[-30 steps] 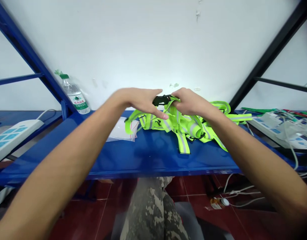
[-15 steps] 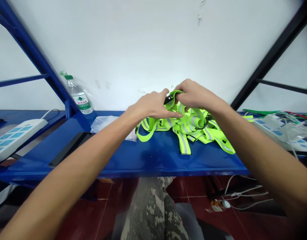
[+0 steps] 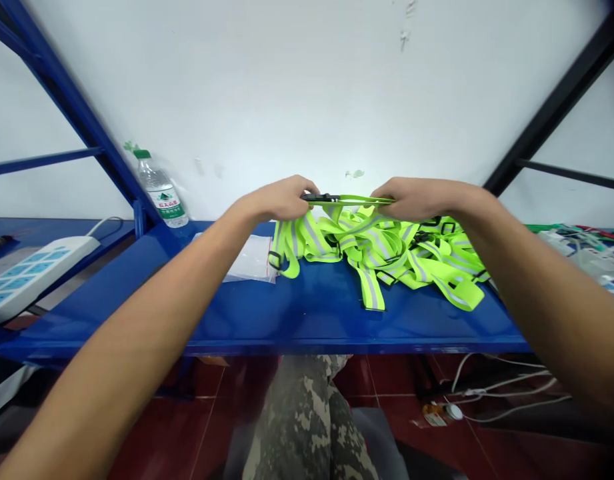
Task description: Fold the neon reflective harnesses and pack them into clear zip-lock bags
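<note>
Between my two hands a fluorescent yellow reflective strap (image 3: 357,200) is pulled taut, level above the table. My left hand (image 3: 284,198) is closed on its left end, beside a black plastic buckle (image 3: 321,197). My right hand (image 3: 411,199) grips the strap's right end, thumb and fingers pinched together. More of the yellow webbing with a grey stripe hangs below my left hand. Under and behind the hands lies a tangled pile of similar straps (image 3: 381,250) with black buckles and sliders; its right part is partly covered by my right forearm.
The blue table (image 3: 297,313) runs along a white wall. Clear plastic bags (image 3: 251,259) lie left of the pile. A water bottle (image 3: 165,193) stands at the back left, and a white power strip (image 3: 37,270) lies farther left. Tangled cables (image 3: 581,243) are at the right.
My hands have moved apart, the left to the left and the right to the right. The strap between them, bunched and looped before, is now stretched straight.
</note>
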A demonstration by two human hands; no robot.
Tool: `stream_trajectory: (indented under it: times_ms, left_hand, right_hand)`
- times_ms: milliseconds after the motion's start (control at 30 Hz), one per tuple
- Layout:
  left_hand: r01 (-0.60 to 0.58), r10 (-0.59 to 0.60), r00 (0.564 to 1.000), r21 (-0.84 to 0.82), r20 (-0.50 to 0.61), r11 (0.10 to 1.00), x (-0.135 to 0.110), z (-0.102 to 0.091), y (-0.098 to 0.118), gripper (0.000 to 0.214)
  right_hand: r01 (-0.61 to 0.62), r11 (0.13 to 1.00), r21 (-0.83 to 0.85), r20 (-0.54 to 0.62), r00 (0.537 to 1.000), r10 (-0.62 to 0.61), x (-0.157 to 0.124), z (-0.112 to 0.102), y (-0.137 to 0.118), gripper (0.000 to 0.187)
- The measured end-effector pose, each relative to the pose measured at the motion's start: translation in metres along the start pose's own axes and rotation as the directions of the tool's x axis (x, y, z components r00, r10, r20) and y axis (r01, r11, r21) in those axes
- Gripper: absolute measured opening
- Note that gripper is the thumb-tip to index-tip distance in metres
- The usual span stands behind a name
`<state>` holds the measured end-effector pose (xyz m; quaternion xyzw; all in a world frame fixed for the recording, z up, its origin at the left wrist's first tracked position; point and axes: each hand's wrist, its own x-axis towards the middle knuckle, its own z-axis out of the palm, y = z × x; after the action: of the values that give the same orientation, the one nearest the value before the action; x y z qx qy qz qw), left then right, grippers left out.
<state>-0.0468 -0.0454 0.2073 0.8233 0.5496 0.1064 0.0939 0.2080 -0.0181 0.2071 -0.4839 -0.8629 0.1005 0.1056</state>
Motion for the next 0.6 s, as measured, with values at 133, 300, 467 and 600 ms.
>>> stream_trajectory:
  times_ms: [133,300,467,600]
  left_hand:
    - [0.028,-0.028,0.998,-0.007,0.054,1.000,-0.003,-0.016,-0.012,0.049]
    - [0.093,-0.090,0.990,-0.018,0.112,0.996,0.006,-0.024,-0.031,0.048]
    - [0.209,-0.214,0.975,-0.086,-0.056,0.974,0.036,-0.038,-0.036,0.056]
    - [0.224,-0.261,0.823,-0.134,-0.504,0.965,0.056,-0.067,-0.030,0.052]
  right_hand:
    - [0.003,0.999,0.040,0.169,0.986,-0.010,-0.006,-0.017,0.009,0.020]
    - [-0.056,0.996,0.072,0.233,0.972,0.038,-0.008,-0.033,0.011,0.032]
    - [-0.193,0.977,-0.090,0.128,0.971,0.204,0.026,-0.042,0.000,0.038]
    - [-0.196,0.973,0.119,-0.378,0.897,0.227,0.065,-0.062,-0.019,0.045]
